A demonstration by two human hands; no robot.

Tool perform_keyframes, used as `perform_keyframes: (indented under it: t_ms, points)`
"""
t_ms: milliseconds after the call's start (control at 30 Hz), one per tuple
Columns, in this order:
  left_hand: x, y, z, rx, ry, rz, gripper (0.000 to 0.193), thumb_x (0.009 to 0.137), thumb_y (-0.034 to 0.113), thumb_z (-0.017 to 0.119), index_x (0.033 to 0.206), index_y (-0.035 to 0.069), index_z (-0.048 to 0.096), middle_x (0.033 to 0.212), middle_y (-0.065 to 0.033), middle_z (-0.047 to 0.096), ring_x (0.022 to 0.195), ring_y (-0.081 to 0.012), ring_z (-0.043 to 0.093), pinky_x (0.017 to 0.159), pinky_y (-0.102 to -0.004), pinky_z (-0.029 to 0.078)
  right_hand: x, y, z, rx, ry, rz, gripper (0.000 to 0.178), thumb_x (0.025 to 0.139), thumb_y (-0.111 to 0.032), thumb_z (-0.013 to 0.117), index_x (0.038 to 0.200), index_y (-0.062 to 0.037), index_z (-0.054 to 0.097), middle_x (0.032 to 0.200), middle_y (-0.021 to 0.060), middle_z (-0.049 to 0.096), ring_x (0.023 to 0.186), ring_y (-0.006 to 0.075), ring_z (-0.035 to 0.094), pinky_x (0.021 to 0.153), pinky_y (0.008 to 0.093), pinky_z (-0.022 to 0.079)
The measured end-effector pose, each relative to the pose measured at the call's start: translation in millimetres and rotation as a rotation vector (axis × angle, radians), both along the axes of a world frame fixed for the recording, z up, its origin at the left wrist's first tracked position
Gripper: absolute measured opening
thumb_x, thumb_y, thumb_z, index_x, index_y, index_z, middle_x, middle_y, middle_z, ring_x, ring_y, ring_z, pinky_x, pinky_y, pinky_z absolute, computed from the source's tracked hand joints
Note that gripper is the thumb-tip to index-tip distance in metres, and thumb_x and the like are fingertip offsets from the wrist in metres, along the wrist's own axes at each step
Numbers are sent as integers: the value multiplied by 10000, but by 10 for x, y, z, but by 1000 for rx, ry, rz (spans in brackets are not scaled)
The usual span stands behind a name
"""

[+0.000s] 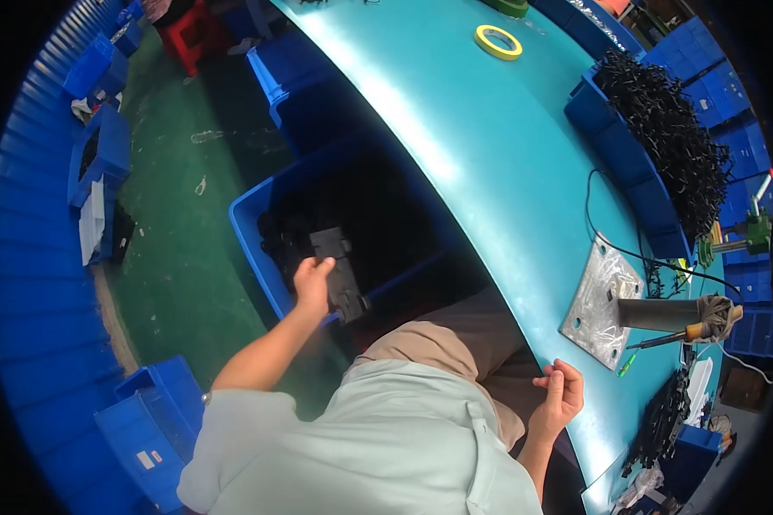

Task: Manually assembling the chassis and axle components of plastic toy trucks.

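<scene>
My left hand (313, 290) is closed on the edge of a dark grey, flat, oblong plastic part (343, 276). The part is tilted over a deep blue bin (246, 225) standing under the table's left edge. Other dark pieces (283, 239) lie in that bin, mostly lost in shadow. At the table's near edge, my right hand (562, 396) has its fingers curled and the thumb against them. Whatever it may pinch is too small or hidden to make out.
A teal table (481, 163) curves along my right. On it are a yellow tape roll (498, 43), a blue bin (614, 146) heaped with thin black pieces, a metal plate (594, 300) with a post, and an orange-handled tool (698, 331). A red stool (189, 36) stands far left.
</scene>
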State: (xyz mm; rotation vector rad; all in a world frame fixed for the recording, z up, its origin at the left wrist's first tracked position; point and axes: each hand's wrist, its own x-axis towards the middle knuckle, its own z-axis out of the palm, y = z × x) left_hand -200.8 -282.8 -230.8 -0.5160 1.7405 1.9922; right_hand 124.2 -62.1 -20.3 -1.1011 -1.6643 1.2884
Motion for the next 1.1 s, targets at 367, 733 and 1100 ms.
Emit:
perform_keyframes:
  t_ms: [367,733,1100]
  points:
    - [-573,-1049,-1449,-1073,1,-12,237,683,111,746,885,21,658,897,-194,676,873,-344,654,791,-402,518,-46,51,-88,17,-27,-59,150,938,-80,550,1035,17,610,902,81,622,665,73,549,569,202,492]
    - [-477,-982,-1321,-608,275,-46,268,771,1,678,1029,-29,611,992,-95,633,892,-191,582,802,-313,485,107,96,83,-266,187,124,139,910,3,547,1022,33,626,881,92,653,753,116,638,631,234,529]
    - [297,1727,2191,-110,1230,-920,273,845,7,619,1115,2,584,1053,-104,617,973,-206,590,860,-296,466,956,1123,340,247,-648,-162,597,777,-240,735,1264,20,507,1179,203,550,920,307,606,800,385,490]
